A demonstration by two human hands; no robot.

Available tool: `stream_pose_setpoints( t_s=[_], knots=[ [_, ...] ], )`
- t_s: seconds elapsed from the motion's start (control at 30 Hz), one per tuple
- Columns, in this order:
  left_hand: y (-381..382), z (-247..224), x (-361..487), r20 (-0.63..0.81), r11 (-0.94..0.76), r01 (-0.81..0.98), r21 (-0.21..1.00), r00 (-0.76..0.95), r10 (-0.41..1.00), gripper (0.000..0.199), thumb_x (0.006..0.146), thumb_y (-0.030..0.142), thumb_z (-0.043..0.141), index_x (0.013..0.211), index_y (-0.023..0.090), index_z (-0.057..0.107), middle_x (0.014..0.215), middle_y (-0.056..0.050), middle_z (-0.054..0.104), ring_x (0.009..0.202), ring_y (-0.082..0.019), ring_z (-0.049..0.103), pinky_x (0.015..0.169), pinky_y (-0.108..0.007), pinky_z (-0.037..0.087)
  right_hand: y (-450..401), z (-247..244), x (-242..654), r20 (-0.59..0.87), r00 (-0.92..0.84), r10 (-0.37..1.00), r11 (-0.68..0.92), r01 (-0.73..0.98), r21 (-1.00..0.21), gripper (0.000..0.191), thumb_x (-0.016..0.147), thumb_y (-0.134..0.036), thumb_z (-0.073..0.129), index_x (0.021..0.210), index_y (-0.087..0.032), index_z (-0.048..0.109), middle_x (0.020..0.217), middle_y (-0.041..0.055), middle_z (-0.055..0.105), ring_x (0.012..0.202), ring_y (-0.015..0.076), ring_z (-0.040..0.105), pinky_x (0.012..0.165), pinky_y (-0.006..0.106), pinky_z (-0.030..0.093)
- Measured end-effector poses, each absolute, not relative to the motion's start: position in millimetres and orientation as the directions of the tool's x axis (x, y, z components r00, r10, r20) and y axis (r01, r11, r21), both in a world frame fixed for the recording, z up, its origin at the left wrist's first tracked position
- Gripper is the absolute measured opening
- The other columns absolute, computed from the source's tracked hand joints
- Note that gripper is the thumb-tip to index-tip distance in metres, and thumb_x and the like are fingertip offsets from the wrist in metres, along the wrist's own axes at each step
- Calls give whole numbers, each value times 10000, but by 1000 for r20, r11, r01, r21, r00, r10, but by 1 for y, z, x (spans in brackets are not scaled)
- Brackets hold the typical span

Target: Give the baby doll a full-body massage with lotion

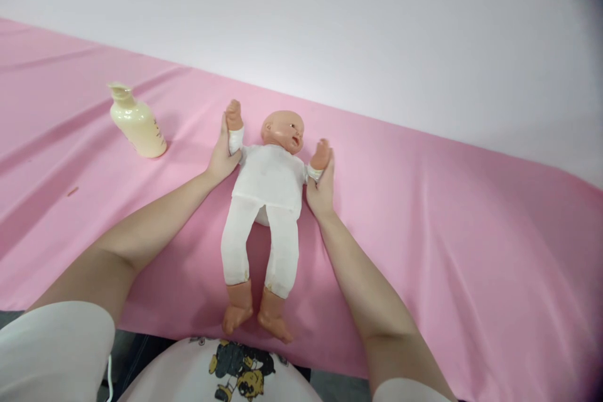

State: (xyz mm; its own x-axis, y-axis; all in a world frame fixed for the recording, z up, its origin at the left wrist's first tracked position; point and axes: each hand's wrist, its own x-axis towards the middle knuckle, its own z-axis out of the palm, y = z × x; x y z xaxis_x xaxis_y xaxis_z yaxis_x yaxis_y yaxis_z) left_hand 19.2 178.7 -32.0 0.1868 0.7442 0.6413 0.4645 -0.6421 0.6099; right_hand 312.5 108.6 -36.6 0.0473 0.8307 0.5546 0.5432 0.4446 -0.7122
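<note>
A baby doll with a white cloth body lies on its back on the pink cloth, head away from me and turned to the right. My left hand is wrapped round the doll's arm on the left, near its wrist. Round the doll's other arm, on the right, my right hand is closed in the same way. Both doll hands stick up above my grip. The doll's bare feet point toward me, near the front edge. My fingers are partly hidden behind the doll's arms.
A pale yellow pump bottle stands to the left of the doll. The pink cloth has folds and covers the table. A small brownish mark shows on it at the left. Behind rises a white wall.
</note>
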Motion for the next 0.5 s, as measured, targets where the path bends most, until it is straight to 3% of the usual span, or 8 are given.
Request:
stream_pose_setpoints(
  t_s=[0.07, 0.13, 0.23, 0.5],
  knots=[
    [177, -32, 21, 658, -667, 455, 590, 209, 724, 694, 927, 255, 530, 1567, 229, 263, 1594, -135, 365, 1490, -288, 341, 1214, -515, 312, 110, -39, 313, 546, -33, 837, 455, 594, -663, 658, 830, -97, 420, 1465, -267, 416, 1465, 94, 495, 1398, 241, 441, 1208, 543, 346],
    [175, -32, 23, 643, -679, 444, 585, 256, 722, 605, 892, 178, 508, 1492, 219, 441, 1564, -132, 418, 1466, -270, 391, 1221, -503, 322, 111, -39, 313, 545, -79, 835, 464, 634, -619, 609, 797, -73, 398, 1357, -255, 551, 1332, 92, 582, 1283, 244, 516, 1159, 521, 412],
    [171, -32, 26, 598, -678, 442, 587, 329, 731, 578, 855, 92, 459, 1412, 208, 559, 1566, -115, 427, 1459, -236, 409, 1209, -463, 360, 113, -39, 313, 551, -95, 829, 463, 668, -582, 629, 752, -51, 390, 1314, -244, 596, 1255, 92, 609, 1214, 248, 537, 1117, 504, 446],
    [169, -29, 27, 576, -679, 486, 550, 368, 730, 575, 854, 73, 420, 1377, 227, 602, 1536, -81, 478, 1429, -232, 446, 1198, -452, 379, 113, -37, 311, 551, -109, 827, 464, 686, -561, 611, 726, -45, 387, 1253, -232, 633, 1220, 94, 626, 1195, 248, 546, 1109, 490, 444]
  ],
)
